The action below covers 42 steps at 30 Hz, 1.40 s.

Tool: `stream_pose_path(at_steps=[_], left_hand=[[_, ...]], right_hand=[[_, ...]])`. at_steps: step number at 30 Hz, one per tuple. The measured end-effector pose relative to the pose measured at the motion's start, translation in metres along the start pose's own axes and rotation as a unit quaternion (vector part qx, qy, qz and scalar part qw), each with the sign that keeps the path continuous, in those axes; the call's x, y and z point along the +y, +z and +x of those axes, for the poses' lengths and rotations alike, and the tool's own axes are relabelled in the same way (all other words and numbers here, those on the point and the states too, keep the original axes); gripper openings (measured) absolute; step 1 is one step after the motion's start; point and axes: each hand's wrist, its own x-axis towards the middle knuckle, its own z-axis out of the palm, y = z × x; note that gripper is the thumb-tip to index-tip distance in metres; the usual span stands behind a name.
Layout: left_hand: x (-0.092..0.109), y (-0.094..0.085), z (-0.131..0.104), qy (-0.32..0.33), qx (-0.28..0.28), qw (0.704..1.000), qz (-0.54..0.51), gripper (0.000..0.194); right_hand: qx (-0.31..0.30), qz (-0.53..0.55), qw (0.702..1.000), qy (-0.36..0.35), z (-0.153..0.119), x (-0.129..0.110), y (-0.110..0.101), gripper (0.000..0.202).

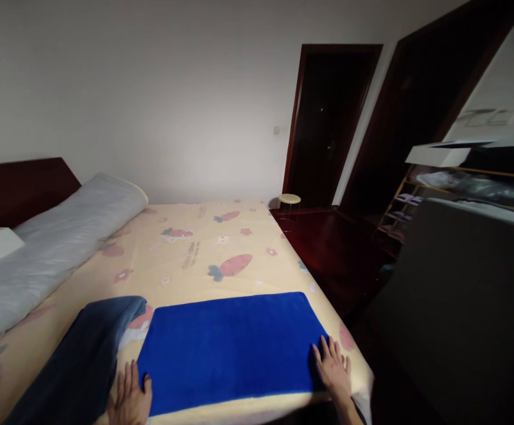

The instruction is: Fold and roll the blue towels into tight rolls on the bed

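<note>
A blue cloth [234, 348], much like a towel, lies spread flat on the bed near its front edge. My left hand [130, 396] rests at the cloth's left edge, its fingers stretched out and the thumb over the blue fabric. At the right edge, my right hand [333, 367] lies with fingers spread, the fingertips touching the cloth. Neither hand holds anything. Just left of the cloth is a dark blue folded garment [80, 354], which looks like denim.
A yellow sheet [204, 236] with a carrot print covers the bed. Along the left runs a long grey roll [71, 242] near the headboard [18, 189]. A stool [289, 199] stands beyond the bed, with a dark cabinet-like block [456, 295] and a rack [399, 206] at right.
</note>
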Motion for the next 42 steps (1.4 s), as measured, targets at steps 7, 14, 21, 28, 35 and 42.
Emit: stream_pose_path(at_steps=[7,14,21,28,35,42], left_hand=[[0.124,-0.013,-0.018,0.244,-0.075,0.967,-0.002,0.059],[0.197,0.029,-0.091,0.382,-0.157,0.908,-0.064,0.066],[0.180,0.027,-0.092,0.383,-0.224,0.893,-0.074,0.078],[0.181,0.020,-0.089,0.384,-0.238,0.888,-0.087,0.078],[0.182,0.015,-0.088,0.373,-0.238,0.892,-0.090,0.080],[0.186,0.013,-0.086,0.371,-0.248,0.890,-0.093,0.074]], right_hand=[[-0.034,0.131,0.942,-0.308,-0.045,-0.139,0.026,0.055],[-0.172,0.133,0.914,-0.341,-0.087,-0.210,0.060,0.057],[-0.188,0.099,0.912,-0.352,-0.085,-0.193,0.051,0.064],[-0.178,0.081,0.908,-0.370,-0.086,-0.195,0.046,0.066],[-0.164,0.062,0.917,-0.358,-0.081,-0.183,0.033,0.067],[-0.168,0.077,0.924,-0.335,-0.086,-0.194,0.026,0.063]])
